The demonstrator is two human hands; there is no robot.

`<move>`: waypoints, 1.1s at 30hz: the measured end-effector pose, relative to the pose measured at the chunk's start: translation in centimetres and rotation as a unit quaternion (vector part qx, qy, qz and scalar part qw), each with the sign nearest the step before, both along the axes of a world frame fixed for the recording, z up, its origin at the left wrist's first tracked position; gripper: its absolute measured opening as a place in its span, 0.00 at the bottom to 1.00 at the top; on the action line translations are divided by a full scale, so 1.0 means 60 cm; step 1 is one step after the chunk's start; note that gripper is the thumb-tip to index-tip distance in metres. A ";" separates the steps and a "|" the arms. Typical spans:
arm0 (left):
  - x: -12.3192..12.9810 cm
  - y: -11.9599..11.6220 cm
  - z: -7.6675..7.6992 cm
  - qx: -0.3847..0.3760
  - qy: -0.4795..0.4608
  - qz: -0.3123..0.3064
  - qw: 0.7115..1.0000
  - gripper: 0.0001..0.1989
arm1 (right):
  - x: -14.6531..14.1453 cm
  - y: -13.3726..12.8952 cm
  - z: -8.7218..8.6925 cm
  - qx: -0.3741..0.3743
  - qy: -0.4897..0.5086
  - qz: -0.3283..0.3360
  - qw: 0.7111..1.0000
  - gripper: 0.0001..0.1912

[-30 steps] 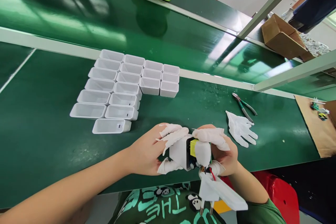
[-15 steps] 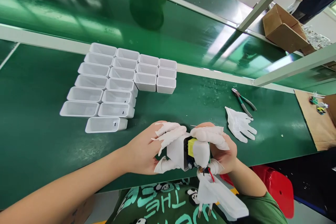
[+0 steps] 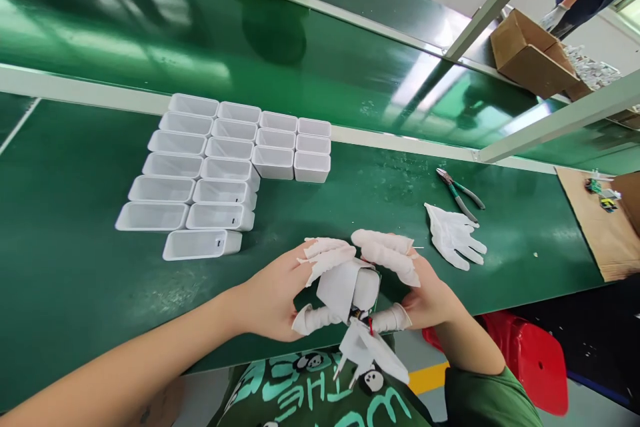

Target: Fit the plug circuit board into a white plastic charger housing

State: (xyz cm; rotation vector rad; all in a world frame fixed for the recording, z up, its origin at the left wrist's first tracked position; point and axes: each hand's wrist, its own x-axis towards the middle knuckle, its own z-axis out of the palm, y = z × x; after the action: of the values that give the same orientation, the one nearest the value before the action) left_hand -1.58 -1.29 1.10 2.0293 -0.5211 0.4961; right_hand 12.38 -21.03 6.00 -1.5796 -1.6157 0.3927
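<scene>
My left hand point(image 3: 295, 287), with white finger covers, is closed round a white plastic housing point(image 3: 338, 288). A circuit board with a white block point(image 3: 367, 289) sits mostly inside the housing's right-hand opening. My right hand point(image 3: 407, 280), its fingers covered too, holds the board's right side between thumb and fingers. Below, a white plug piece point(image 3: 356, 347) with two metal pins hangs by short wires, one of them red. To the upper left, rows of open white housings point(image 3: 203, 245) stand side by side on the green table point(image 3: 75, 280).
Green-handled cutters point(image 3: 460, 195) and a white glove point(image 3: 454, 237) lie to the right. Cardboard point(image 3: 595, 233) with small circuit parts is at the far right. Behind are metal posts, a cardboard box point(image 3: 533, 57) and another person's arm. A red stool point(image 3: 540, 367) stands below the table edge.
The board has moved left, deeper into the housing, and its yellow part is now hidden. The plug piece has swung left with it. My right hand's fingers have spread wider.
</scene>
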 end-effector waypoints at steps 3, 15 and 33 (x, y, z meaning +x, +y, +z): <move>0.005 -0.004 0.004 -0.048 0.021 -0.057 0.997 0.33 | 0.007 0.001 0.009 -0.019 0.015 0.068 0.997 0.32; -0.002 0.040 0.020 -0.075 0.112 -0.025 0.991 0.42 | -0.104 -0.033 -0.058 -0.018 0.053 -0.211 0.976 0.15; -0.007 0.002 0.047 0.106 -0.186 0.175 0.961 0.08 | -0.130 -0.012 -0.098 0.018 0.012 -0.264 0.964 0.27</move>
State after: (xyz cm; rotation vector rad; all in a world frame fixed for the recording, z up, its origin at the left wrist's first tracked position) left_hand -1.99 -1.19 3.95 2.2581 -0.4500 1.0909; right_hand 4.55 -21.78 0.12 -1.8869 -1.1126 0.0945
